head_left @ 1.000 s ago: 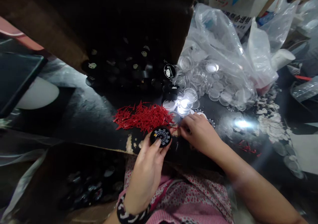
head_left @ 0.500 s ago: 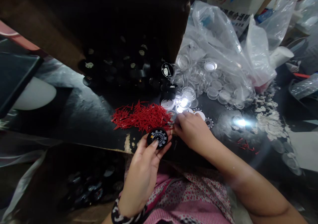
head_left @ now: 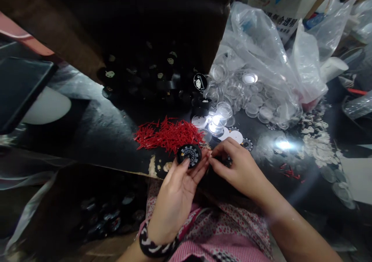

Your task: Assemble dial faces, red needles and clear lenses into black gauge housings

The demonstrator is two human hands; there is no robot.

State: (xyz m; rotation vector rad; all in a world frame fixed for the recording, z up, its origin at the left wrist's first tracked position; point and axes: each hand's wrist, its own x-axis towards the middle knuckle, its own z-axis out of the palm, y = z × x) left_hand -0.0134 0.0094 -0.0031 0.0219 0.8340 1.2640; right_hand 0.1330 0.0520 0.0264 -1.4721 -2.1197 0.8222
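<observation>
My left hand (head_left: 177,192) grips a round black gauge dial (head_left: 189,154) with white markings, held face up at the near edge of the dark table (head_left: 95,130). My right hand (head_left: 235,165) is beside the dial on its right, fingertips pinched together close to its rim; what they pinch is too small to make out. A heap of thin red needles (head_left: 168,134) lies just beyond the dial.
Clear round covers (head_left: 250,99) spill from a crumpled plastic bag (head_left: 261,49) at the back right. Black gauge housings (head_left: 157,80) fill a dark box behind the needles. White dial discs (head_left: 235,136) and white scraps (head_left: 316,142) lie to the right.
My right hand drew back from the spot beyond the dial and now pinches next to the dial's right rim. My left hand still holds the dial.
</observation>
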